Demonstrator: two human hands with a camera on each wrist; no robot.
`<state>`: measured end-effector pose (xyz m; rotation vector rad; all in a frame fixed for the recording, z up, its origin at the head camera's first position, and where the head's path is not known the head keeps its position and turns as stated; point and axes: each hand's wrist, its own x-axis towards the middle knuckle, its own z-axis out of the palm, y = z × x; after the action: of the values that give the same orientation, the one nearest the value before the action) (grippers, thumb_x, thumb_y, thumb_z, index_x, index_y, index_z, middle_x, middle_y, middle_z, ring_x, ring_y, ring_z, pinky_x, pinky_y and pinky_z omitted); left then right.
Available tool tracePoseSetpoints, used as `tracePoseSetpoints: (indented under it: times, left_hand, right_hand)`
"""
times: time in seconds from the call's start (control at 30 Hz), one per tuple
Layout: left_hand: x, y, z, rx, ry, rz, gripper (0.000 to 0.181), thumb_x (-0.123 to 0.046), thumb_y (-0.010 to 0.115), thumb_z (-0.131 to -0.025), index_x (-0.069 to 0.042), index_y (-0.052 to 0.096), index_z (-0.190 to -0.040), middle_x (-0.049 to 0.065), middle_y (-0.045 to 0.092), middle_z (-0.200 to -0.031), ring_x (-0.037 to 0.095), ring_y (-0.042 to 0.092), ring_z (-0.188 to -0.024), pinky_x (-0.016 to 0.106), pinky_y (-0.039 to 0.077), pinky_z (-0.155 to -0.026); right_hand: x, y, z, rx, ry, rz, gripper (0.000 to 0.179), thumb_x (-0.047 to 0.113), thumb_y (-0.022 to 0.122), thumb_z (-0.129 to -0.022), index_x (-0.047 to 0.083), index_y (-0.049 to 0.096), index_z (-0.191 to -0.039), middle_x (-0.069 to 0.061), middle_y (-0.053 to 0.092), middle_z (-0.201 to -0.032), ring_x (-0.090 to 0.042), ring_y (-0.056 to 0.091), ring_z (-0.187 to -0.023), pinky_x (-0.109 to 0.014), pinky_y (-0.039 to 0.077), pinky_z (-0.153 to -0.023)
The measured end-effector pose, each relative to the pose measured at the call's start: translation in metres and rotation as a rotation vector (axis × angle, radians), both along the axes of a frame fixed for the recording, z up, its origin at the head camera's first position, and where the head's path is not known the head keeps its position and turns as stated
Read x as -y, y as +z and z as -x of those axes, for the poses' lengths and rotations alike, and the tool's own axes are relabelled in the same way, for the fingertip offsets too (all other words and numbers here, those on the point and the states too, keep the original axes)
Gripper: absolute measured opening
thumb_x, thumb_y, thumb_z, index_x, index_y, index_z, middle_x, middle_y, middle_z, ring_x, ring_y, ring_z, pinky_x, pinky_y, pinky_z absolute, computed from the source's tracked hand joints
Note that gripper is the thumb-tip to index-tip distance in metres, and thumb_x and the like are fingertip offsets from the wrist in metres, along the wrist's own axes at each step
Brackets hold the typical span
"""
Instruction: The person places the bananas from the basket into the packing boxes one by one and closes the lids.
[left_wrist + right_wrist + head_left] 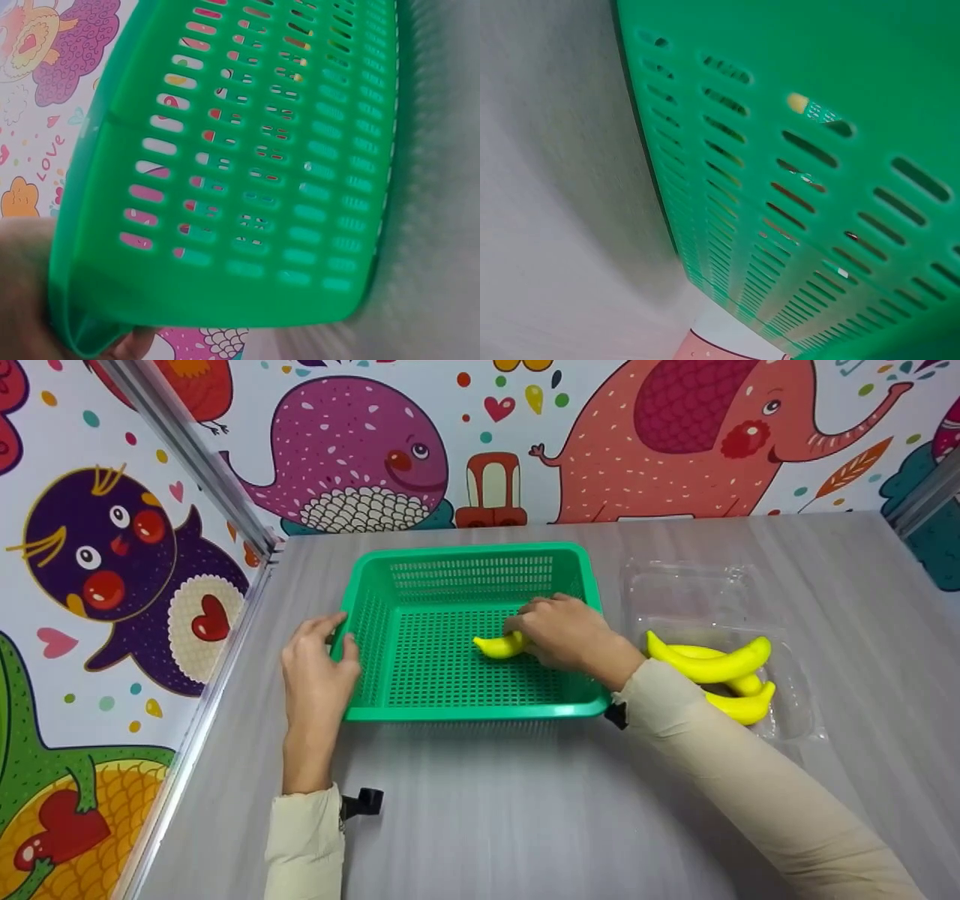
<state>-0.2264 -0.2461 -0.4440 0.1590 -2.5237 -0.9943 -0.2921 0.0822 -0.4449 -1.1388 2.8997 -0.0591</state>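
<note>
My left hand (pixel 319 675) grips the left rim of a green plastic basket (pixel 472 711), thumb on the inner side. In the left wrist view the hand (pixel 26 289) shows at the rim's corner, beside the slotted wall (pixel 202 292). Inside the basket, toward its right side, my right hand (pixel 566 630) holds a yellow banana (pixel 497 647) low over the perforated floor. The banana's tip points left, and its other end is hidden under the fingers. In the right wrist view the basket's wall (pixel 757 202) hides that hand.
Right of the basket lies an open clear plastic clamshell box (pixel 799 705). Several yellow bananas (pixel 712 666) are heaped in it, partly behind the right sleeve (pixel 750 780). Cartoon-printed panels (pixel 495 435) stand along the table's back and left edges.
</note>
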Motion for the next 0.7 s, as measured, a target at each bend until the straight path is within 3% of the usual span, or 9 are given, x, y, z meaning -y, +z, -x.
tracePoseSetpoints:
  times: [0.17, 0.4, 0.7]
  left_hand:
    - [-0.0005, 0.0002, 0.0011, 0.000, 0.001, -0.013, 0.035, -0.001, 0.068, -0.102, 0.004, 0.073, -0.136, 0.024, 0.071, -0.136, 0.040, 0.073, -0.115, 0.053, 0.063, -0.098]
    - [-0.0022, 0.0001, 0.0029, 0.002, 0.002, -0.022, 0.035, -0.002, 0.069, -0.101, 0.004, 0.073, -0.136, 0.025, 0.071, -0.136, 0.040, 0.073, -0.115, 0.052, 0.063, -0.098]
    - [-0.0020, -0.0025, 0.0017, -0.003, 0.013, 0.000, 0.035, 0.000, 0.067, -0.102, 0.005, 0.072, -0.136, 0.026, 0.071, -0.136, 0.041, 0.073, -0.116, 0.051, 0.064, -0.097]
  right_hand:
    - [-0.0006, 0.0020, 0.0020, 0.027, 0.001, 0.029, 0.033, 0.022, 0.076, -0.103, 0.017, 0.077, -0.136, -0.008, 0.079, -0.131, -0.031, 0.075, -0.118, -0.053, 0.060, -0.107]
    - [-0.0026, 0.0032, 0.0068, 0.087, 0.015, 0.169, 0.036, 0.028, 0.076, -0.103, 0.016, 0.075, -0.137, -0.008, 0.078, -0.122, -0.029, 0.072, -0.104, -0.049, 0.062, -0.100]
    - [-0.0036, 0.0037, 0.0066, 0.071, 0.053, 0.237, 0.041, 0.030, 0.076, -0.103, 0.018, 0.072, -0.141, -0.008, 0.072, -0.127, -0.029, 0.064, -0.114, -0.050, 0.056, -0.102]
